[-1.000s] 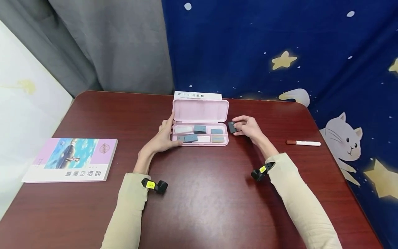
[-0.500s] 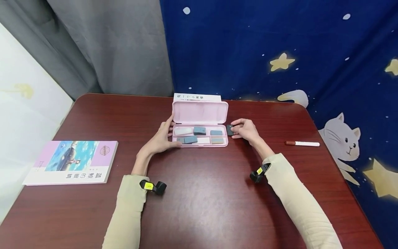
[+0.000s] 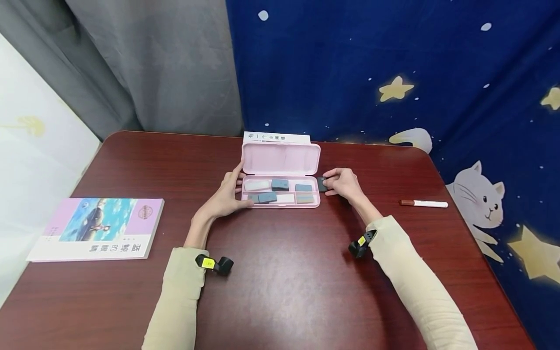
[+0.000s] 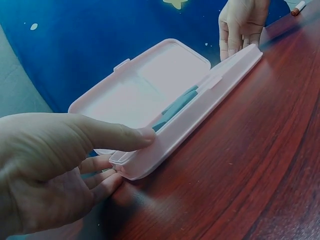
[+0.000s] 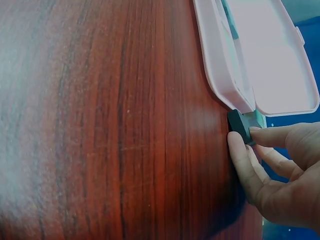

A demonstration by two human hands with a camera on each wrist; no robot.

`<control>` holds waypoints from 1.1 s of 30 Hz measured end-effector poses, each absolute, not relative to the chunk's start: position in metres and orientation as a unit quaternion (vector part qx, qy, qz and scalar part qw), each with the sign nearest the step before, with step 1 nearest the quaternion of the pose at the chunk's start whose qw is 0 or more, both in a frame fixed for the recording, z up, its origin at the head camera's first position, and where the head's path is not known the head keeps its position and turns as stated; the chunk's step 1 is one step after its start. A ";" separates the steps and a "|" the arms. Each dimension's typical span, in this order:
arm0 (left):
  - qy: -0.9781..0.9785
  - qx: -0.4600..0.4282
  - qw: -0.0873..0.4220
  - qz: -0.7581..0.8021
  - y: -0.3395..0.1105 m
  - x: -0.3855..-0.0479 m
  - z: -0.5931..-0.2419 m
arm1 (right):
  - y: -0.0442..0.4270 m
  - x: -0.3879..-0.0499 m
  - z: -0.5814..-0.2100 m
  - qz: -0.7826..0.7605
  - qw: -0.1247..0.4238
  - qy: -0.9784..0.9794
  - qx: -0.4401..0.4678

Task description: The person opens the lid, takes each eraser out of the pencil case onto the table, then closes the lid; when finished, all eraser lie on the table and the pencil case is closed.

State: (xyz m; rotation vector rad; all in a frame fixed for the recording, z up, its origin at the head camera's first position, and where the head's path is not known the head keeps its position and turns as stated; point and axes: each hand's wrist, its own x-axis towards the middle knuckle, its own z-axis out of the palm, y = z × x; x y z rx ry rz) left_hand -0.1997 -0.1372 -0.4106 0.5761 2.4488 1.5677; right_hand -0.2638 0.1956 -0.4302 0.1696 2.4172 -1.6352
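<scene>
A pink pencil case (image 3: 281,206) lies with its lid raised, holding several blue-grey and white eraser-like blocks (image 3: 280,184) in its compartments. My left hand (image 3: 222,195) grips its left end; in the left wrist view the thumb (image 4: 120,136) lies at the front rim and the other fingers bend by the end wall. At the opposite end, my right hand (image 3: 345,184) pinches a dark block, likely an eraser (image 5: 239,125), between thumb and fingers. That block stands on the table against or very near the case's right end wall; the fingers hide part of it.
Behind the raised lid is a white box or book (image 3: 276,137) with printed characters. A picture-covered book (image 3: 96,227) lies on the left of the brown table (image 3: 280,291). A white marker with a brown cap (image 3: 424,203) lies to the right. Curtains hang behind.
My right hand has brought the dark eraser leftward, up to the pencil case's right end. The left hand stays at the case's left end. The head view has shifted slightly.
</scene>
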 end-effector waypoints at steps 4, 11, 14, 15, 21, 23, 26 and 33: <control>0.825 0.195 0.080 0.525 -0.139 -0.208 -0.429 | 0.197 -0.262 -0.428 -0.564 0.106 0.817 0.052; 0.837 0.191 0.074 0.508 -0.143 -0.217 -0.449 | 0.197 -0.265 -0.430 -0.552 0.117 0.823 0.065; 0.836 0.191 0.073 0.510 -0.144 -0.217 -0.450 | 0.197 -0.266 -0.431 -0.544 0.121 0.827 0.076; 0.834 0.190 0.072 0.512 -0.143 -0.217 -0.450 | 0.198 -0.266 -0.432 -0.543 0.121 0.827 0.078; 0.824 0.176 0.072 0.534 -0.144 -0.218 -0.449 | 0.197 -0.265 -0.430 -0.545 0.118 0.827 0.078; 0.823 0.175 0.073 0.536 -0.144 -0.218 -0.450 | 0.196 -0.265 -0.430 -0.545 0.118 0.827 0.074; 0.823 0.176 0.074 0.535 -0.144 -0.218 -0.449 | 0.197 -0.264 -0.430 -0.545 0.112 0.828 0.068; 0.827 0.179 0.074 0.527 -0.145 -0.218 -0.450 | 0.197 -0.263 -0.435 -0.531 0.088 0.842 0.042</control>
